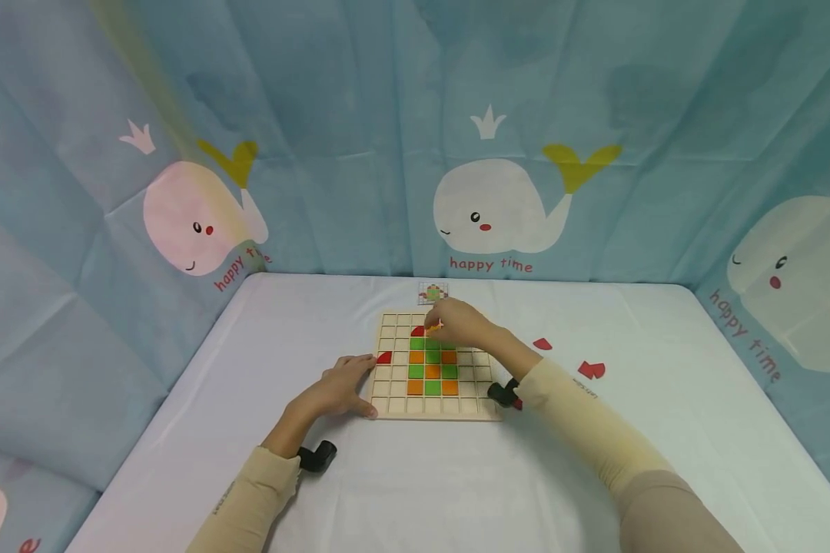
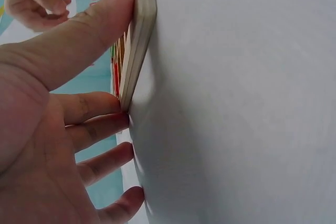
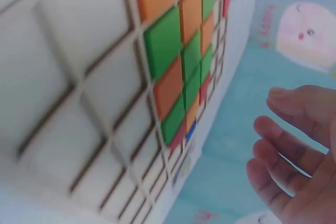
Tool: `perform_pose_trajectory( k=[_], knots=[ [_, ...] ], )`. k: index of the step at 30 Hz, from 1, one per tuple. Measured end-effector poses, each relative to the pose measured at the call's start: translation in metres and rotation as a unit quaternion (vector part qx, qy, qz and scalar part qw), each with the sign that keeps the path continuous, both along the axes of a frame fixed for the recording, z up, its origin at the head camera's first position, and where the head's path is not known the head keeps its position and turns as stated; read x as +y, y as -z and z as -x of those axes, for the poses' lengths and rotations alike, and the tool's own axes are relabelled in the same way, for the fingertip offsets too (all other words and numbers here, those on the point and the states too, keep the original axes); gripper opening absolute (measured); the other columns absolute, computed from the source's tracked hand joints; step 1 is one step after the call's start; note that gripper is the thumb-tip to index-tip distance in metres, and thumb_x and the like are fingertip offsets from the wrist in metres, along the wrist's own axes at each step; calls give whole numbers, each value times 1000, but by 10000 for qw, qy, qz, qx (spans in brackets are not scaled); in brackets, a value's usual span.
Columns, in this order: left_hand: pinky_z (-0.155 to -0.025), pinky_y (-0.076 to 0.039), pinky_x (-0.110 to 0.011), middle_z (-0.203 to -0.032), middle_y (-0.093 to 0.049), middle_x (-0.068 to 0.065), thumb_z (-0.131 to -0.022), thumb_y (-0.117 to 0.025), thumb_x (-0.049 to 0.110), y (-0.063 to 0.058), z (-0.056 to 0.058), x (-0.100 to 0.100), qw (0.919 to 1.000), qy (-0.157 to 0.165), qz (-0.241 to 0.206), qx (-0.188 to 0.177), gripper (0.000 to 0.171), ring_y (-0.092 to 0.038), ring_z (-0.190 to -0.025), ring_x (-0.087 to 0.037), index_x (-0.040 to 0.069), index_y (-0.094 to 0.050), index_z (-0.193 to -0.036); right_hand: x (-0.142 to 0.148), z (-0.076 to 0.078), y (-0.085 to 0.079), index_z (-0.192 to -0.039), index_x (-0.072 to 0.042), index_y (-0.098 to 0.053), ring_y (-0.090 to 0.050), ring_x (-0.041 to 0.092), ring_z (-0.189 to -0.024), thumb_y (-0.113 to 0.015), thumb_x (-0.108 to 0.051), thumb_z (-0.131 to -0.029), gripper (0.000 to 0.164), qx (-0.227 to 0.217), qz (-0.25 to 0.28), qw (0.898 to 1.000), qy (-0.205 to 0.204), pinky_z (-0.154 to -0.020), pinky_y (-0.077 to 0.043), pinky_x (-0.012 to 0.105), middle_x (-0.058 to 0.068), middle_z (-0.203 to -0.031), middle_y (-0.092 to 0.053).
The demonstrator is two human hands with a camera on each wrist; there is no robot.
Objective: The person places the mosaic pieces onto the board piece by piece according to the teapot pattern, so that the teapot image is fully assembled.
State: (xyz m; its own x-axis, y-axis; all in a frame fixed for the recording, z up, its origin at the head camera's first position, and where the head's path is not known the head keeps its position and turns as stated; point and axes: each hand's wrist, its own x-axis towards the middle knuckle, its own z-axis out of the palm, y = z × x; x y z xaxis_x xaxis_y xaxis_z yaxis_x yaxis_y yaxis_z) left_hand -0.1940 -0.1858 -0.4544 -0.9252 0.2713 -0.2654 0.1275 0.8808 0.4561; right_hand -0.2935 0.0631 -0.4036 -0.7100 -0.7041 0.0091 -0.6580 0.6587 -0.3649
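A light wooden grid board lies on the table, with green and orange square tiles in its middle columns. Along its left side rests my left hand; the thumb touches the board's rim near the front corner, and the extended fingers reach its edge and the cloth. Over the back rows hovers my right hand. Its fingers are loosely bent and spread, with nothing between them in the right wrist view. Below them are a red quarter-round piece and a small orange piece. Another red piece sits at the left edge.
A small printed pattern card lies behind the board. Loose red pieces and one more red piece are on the white cloth to the right. A blue curtain with whale prints hangs around the table.
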Motion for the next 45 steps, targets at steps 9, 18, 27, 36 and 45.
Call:
perform_pose_trajectory(
  k=[9,18,27,36,45],
  knots=[
    [-112,-28,-62,-156,-36,-12,-68,-88,29,2,2,1,10000,2,22,32,97,-29,-143,-37,7,-39,-149,50,4,-10,-103,-3,-75,-63,26,-96,-66,-10,-91,17,216,-60,9986,480,-87,-54,40,11,-103,-70],
    [-112,-27,-62,-156,-36,-13,-69,-88,28,-4,2,3,10000,3,-28,25,96,-29,-143,-38,7,-39,-149,101,6,-7,-106,-2,-74,-63,26,-96,-63,-7,-92,18,-9,-126,9927,1198,-87,-54,41,10,-101,-70],
    [-112,-27,-63,-156,-36,-13,-68,-89,29,-1,2,2,10000,16,-4,42,98,-28,-143,-38,6,-39,-149,155,-4,4,-108,-1,-73,-63,28,-96,-62,-8,-92,21,-447,-316,9817,1824,-86,-55,43,15,-106,-69],
    [-111,-26,-65,-156,-35,-14,-68,-88,30,0,2,0,9999,62,-27,136,98,-28,-143,-39,6,-39,-149,199,-27,11,-110,-1,-72,-59,39,-108,-62,-6,-89,24,-900,-494,9731,2063,-93,-51,53,20,-112,-67],
    [-111,-26,-64,-156,-35,-14,-68,-88,30,2,1,-1,9999,69,23,86,98,-28,-143,-39,6,-38,-149,218,-42,21,-106,5,-71,-60,27,-83,-78,-21,-80,38,-719,-956,9679,2212,-82,-56,45,17,-93,-70]
  ],
)
